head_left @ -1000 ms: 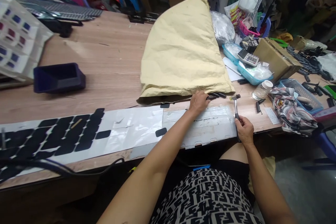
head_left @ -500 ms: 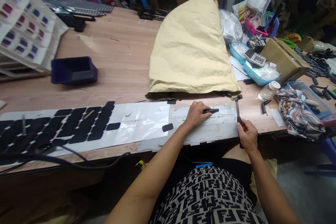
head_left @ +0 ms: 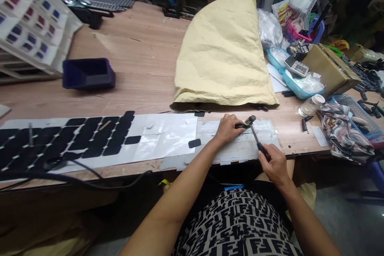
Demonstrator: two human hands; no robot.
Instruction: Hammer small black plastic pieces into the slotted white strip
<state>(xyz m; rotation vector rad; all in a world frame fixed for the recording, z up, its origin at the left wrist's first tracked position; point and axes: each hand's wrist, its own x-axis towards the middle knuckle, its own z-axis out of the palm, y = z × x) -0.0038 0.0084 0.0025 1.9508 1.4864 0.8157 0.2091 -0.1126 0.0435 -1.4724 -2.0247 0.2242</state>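
Observation:
My right hand (head_left: 272, 165) is closed round the dark grip of a small hammer (head_left: 255, 134). The hammer's head is over the end of a slim black piece (head_left: 241, 125), too small to name more exactly; I cannot tell if they touch. My left hand (head_left: 227, 130) is closed on that black piece, pressing it down on a tape-covered grey board (head_left: 240, 150) at the table's front edge. To the left, a white sheet (head_left: 165, 140) bears rows of black rounded pads (head_left: 90, 134). One loose black pad (head_left: 194, 143) lies near the board's left part.
A big yellow paper sack (head_left: 225, 56) stands behind the board. At the right are a clear jar (head_left: 311, 105), blue baskets (head_left: 304, 86), a cardboard box (head_left: 327, 68) and a bunched cloth (head_left: 342, 128). A dark blue bin (head_left: 89, 74) and a cable (head_left: 120, 186) are at the left.
My right hand has brought the hammer leftward from the board's right end to the black piece. My left hand keeps its hold. The whole view has shifted slightly.

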